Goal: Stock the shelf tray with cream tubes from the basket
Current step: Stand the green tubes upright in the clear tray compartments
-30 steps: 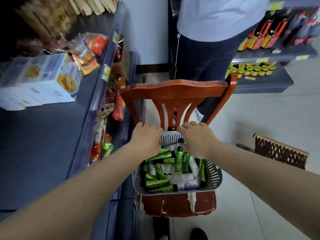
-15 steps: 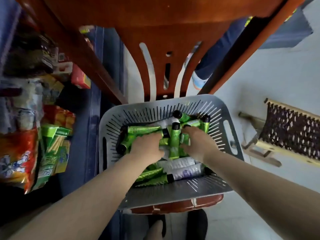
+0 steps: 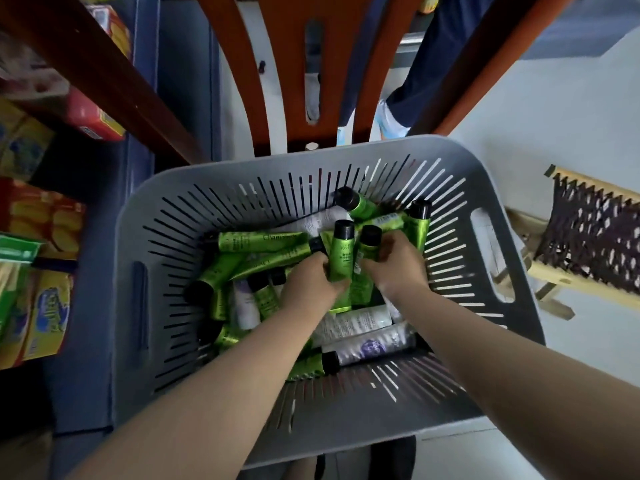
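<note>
Grey slotted plastic: the basket (image 3: 180, 258) fills the middle of my view, sitting on a chair (image 3: 294, 81) whose seat is hidden under it; only the red-brown back slats show, cut off at the top edge. Inside lies a jumbled heap of cream tubes (image 3: 256, 240), mostly green with black caps, a few white or pale purple ones (image 3: 363, 320) underneath. An exact count is not possible, since tubes overlap and my forearms cover part of the pile.

My left hand (image 3: 308, 285) is down among the tubes, fingers curled round an upright green tube (image 3: 341, 258); its lower end is hidden behind my knuckles. My right hand (image 3: 398, 265) is just beside it, fingers curled round another green tube (image 3: 369, 244), with only the cap and shoulder showing. The two hands nearly touch. I cannot tell whether either hand holds more than one tube.

To the left, blue shelving (image 3: 90, 306) carries blurred snack packets (image 3: 41, 320); printing is unreadable. The shelf tray cannot be picked out here. Beyond the chair, another person's dark trouser leg (image 3: 426, 64) and pale shoe are partly screened by the slats. At right, a small woven stool (image 3: 588, 244) is cut off by the frame.
</note>
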`<state>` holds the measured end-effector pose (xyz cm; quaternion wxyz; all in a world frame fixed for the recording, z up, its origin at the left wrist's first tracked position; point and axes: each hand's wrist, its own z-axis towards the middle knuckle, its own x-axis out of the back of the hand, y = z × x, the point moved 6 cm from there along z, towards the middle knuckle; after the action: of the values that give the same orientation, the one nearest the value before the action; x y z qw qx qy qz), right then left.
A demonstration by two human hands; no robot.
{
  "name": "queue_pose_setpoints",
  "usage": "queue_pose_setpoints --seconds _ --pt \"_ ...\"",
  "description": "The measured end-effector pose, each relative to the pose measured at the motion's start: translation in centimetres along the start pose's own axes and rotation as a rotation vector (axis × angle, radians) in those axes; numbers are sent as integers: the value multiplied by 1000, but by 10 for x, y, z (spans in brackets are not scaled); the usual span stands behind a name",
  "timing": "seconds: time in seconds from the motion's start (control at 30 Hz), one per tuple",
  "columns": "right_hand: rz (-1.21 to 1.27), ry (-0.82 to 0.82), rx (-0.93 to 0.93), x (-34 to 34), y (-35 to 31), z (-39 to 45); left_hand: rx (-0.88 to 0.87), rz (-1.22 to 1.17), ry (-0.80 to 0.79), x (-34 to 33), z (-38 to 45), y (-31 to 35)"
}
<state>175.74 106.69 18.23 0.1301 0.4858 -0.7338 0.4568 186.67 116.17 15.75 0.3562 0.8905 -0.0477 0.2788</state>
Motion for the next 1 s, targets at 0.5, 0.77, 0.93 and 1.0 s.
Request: queue_pose_setpoints --seconds 0.5,0.77,0.93,1.0 --pt "40 -43 130 13 -27 -33 225 -474 -57 22 -35 -10" --pt "199 -113 105 62 -57 -80 393 -783 -45 57 -104 16" --pt "451 -305 42 93 -78 -123 440 -935 -3 87 -164 45" --pt "578 -357 6 107 -88 -142 439 -966 36 97 -190 54"
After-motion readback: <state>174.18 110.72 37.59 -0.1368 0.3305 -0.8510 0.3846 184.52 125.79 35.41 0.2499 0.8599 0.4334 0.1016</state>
